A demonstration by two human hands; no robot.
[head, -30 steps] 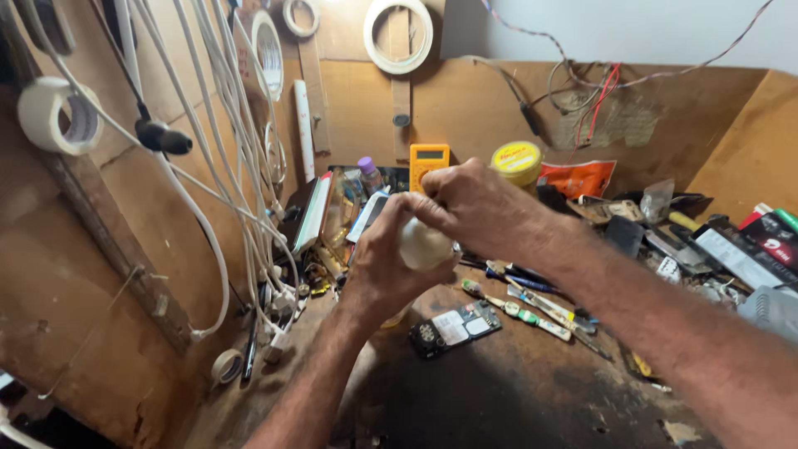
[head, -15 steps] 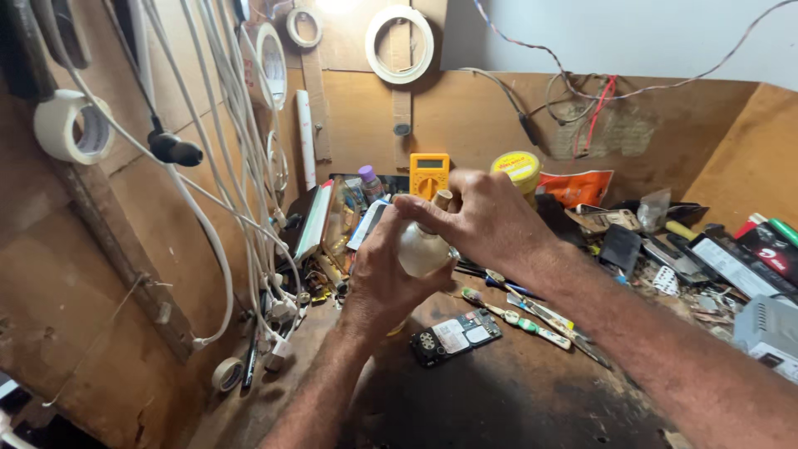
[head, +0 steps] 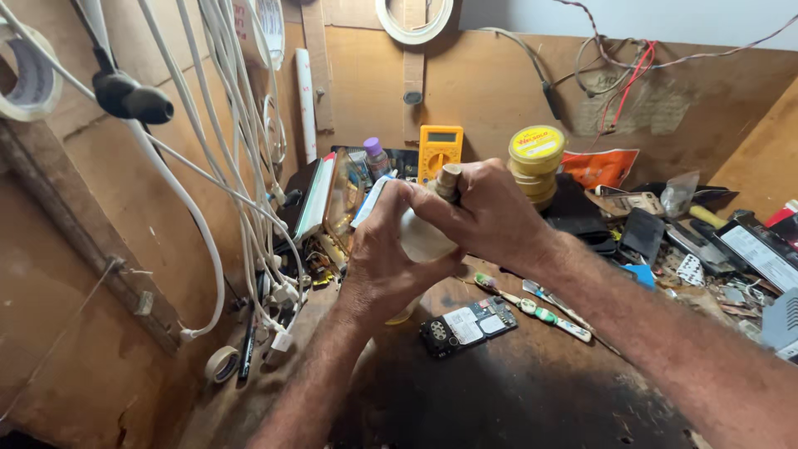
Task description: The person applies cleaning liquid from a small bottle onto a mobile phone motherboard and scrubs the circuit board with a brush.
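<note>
My left hand point(head: 384, 266) grips the body of a small white bottle point(head: 422, 239) held over the dark workbench point(head: 515, 399). My right hand point(head: 490, 212) closes around its top, fingers on the brownish cap point(head: 449, 179). Most of the bottle is hidden by both hands. Just below the hands lies an opened phone with its circuit board point(head: 470, 324) showing, and a green-handled tool point(head: 532, 306) beside it.
White cables point(head: 241, 166) hang along the left wooden wall with tape rolls point(head: 29, 79). At the back stand a yellow multimeter point(head: 440, 150), a yellow round tin point(head: 536, 154) and a purple-capped bottle point(head: 376, 156). Phone parts and clutter point(head: 715, 249) cover the right side.
Both hands stay together on the bottle; the right hand's fingers have shifted on the cap. The view has moved slightly closer.
</note>
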